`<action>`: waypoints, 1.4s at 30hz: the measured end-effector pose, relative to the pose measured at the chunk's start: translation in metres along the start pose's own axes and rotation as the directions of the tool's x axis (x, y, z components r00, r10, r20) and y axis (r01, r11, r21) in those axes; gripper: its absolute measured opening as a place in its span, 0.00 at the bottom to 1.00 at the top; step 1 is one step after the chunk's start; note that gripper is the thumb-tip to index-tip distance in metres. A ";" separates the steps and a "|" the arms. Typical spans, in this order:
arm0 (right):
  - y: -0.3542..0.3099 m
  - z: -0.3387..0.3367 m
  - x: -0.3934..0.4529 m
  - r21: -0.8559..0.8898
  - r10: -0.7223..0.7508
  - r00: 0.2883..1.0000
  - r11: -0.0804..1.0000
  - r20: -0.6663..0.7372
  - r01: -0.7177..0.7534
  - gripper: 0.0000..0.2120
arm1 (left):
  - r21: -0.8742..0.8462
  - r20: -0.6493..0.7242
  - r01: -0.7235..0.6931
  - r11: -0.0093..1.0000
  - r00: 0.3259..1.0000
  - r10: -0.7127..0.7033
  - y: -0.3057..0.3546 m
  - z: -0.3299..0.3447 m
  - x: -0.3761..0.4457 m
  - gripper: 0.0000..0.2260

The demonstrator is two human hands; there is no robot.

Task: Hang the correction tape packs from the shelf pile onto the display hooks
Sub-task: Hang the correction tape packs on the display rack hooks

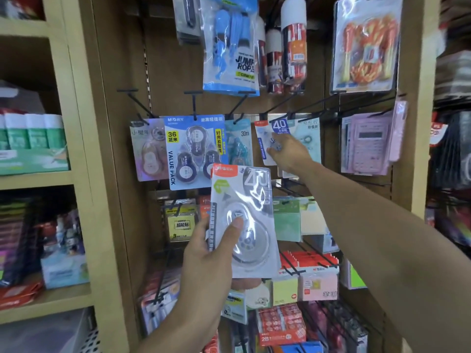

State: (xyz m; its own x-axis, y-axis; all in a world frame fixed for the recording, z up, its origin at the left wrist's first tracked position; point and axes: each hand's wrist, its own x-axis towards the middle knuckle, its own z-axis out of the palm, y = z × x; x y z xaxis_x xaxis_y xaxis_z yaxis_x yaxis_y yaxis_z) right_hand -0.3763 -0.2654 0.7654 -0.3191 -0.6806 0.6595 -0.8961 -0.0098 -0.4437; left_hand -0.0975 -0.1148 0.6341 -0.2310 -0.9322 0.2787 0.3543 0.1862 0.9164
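A clear-blistered correction tape pack with a red-topped white card [243, 220] is gripped upright by the left hand [211, 253], thumb pressed on the blister, in front of the wooden display panel [119, 149]. A matching pack marked "40" [270, 141], hung on a black wire hook [277, 108], is pinched by the right hand [290, 154]. Just to the left hangs a blue three-tape value pack [193, 151]. Beige shelves of stationery [33, 179] are seen at the left.

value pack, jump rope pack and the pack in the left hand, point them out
value pack [195, 151]: head view, middle of its blue card
jump rope pack [230, 44]: head view, middle of the clear bag
pack in the left hand [246, 222]: head view, clear blister over the tape wheel
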 end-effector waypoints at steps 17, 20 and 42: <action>-0.070 0.010 -0.182 0.585 -0.055 0.920 0.757 -0.389 0.292 0.18 | -0.102 -0.152 -0.082 0.991 0.986 0.066 -0.018 -0.007 0.012 0.20; -0.073 0.024 -0.246 0.446 -0.271 0.906 0.800 -0.326 0.401 0.23 | -0.208 -0.167 -0.089 0.974 0.984 0.054 -0.022 0.000 0.016 0.29; -0.011 0.032 -0.188 0.109 -0.337 0.889 0.916 -0.310 0.386 0.24 | 0.019 -0.040 -0.124 0.992 0.991 0.125 -0.033 -0.016 0.017 0.10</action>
State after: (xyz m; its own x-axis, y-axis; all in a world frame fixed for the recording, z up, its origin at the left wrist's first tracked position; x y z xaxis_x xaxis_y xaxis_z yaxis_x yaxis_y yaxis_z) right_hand -0.2968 -0.1606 0.6270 -0.0770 -0.3745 0.9240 -0.9105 -0.3513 -0.2183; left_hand -0.0985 -0.1421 0.6036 -0.1487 -0.9132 0.3794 0.3627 0.3065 0.8801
